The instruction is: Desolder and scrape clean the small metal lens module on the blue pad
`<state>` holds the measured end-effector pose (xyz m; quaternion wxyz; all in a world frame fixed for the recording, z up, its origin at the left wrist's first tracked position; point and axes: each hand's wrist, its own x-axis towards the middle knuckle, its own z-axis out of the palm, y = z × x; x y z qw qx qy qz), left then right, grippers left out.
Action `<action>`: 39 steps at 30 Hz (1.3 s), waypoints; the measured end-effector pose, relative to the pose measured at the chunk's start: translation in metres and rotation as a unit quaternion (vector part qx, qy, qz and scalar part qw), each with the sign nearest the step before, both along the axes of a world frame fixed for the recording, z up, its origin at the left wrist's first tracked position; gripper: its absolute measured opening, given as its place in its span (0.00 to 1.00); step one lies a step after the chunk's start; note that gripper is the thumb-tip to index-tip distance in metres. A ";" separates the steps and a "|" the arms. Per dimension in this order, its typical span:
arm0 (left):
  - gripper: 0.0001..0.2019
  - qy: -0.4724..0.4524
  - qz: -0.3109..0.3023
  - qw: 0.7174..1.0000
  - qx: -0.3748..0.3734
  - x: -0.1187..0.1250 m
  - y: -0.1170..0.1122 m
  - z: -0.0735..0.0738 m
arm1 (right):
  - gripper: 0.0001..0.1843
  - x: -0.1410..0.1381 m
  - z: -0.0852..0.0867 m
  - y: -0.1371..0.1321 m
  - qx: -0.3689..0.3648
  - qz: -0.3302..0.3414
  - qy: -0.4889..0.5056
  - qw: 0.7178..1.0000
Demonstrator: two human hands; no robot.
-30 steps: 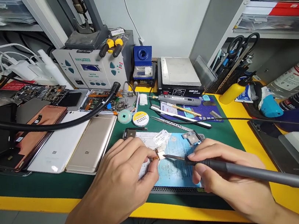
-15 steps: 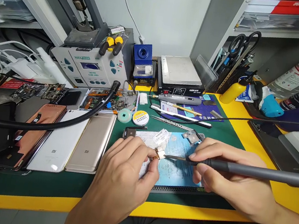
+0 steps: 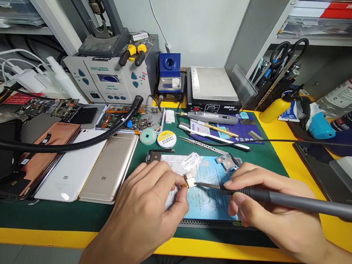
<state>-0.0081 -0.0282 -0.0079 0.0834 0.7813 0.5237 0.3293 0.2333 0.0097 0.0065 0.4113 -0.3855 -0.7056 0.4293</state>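
Note:
My left hand [image 3: 144, 215] pinches a small gold-coloured metal part [image 3: 189, 180] on a short flex strip between thumb and fingers, just above a blue silicone repair mat [image 3: 210, 202]. My right hand [image 3: 269, 210] grips a black soldering iron [image 3: 310, 205] like a pen. Its thin tip [image 3: 207, 185] points left and reaches the metal part. Under the left fingers lie white paper labels [image 3: 178, 163]. A small metal circuit board piece [image 3: 226, 161] rests at the mat's far edge, beyond my right fingers.
Several phones [image 3: 108, 168] lie to the left beside a tray of circuit boards [image 3: 132, 118] under a black hose [image 3: 62, 146]. Solder wick and paste tins [image 3: 157, 138], tweezers [image 3: 203, 146] and a hot plate [image 3: 213, 85] stand beyond the mat.
The view has shifted slightly. Both hands keep the same hold, with the iron tip still at the metal part.

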 end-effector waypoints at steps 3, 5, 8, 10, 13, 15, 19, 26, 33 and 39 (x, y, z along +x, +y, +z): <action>0.05 -0.002 0.000 1.000 -0.005 0.001 0.000 0.000 | 0.12 0.000 -0.001 -0.001 -0.005 -0.004 0.007 1.000; 0.06 -0.002 0.001 1.000 -0.003 0.001 0.000 0.000 | 0.12 0.000 -0.002 -0.001 -0.002 -0.005 0.013 1.000; 0.06 0.004 0.001 1.000 0.003 0.000 0.000 0.000 | 0.12 0.000 -0.002 -0.001 -0.003 -0.008 0.019 1.000; 0.06 0.006 0.001 1.000 0.004 0.000 0.000 0.000 | 0.11 0.000 -0.002 0.000 -0.010 -0.008 0.016 1.000; 0.06 0.005 0.002 1.000 0.000 0.000 0.000 0.000 | 0.10 -0.002 0.001 0.001 -0.022 -0.009 0.024 0.999; 0.06 0.004 0.001 1.000 0.000 0.000 0.000 0.001 | 0.09 -0.002 0.003 0.001 -0.040 -0.016 0.034 0.998; 0.05 0.006 0.003 1.000 0.003 0.001 0.000 0.001 | 0.04 -0.002 0.004 0.002 -0.127 -0.025 0.059 0.990; 0.05 0.020 0.006 0.999 0.025 0.002 -0.001 0.001 | 0.04 -0.003 0.007 -0.001 -0.180 -0.052 0.068 0.980; 0.05 0.030 0.006 0.999 0.027 0.003 -0.001 0.001 | 0.11 -0.011 0.015 -0.004 -0.195 -0.096 0.030 0.976; 0.05 0.026 0.003 0.999 0.032 0.003 -0.001 0.001 | 0.13 -0.011 0.014 -0.003 -0.190 -0.096 0.020 0.977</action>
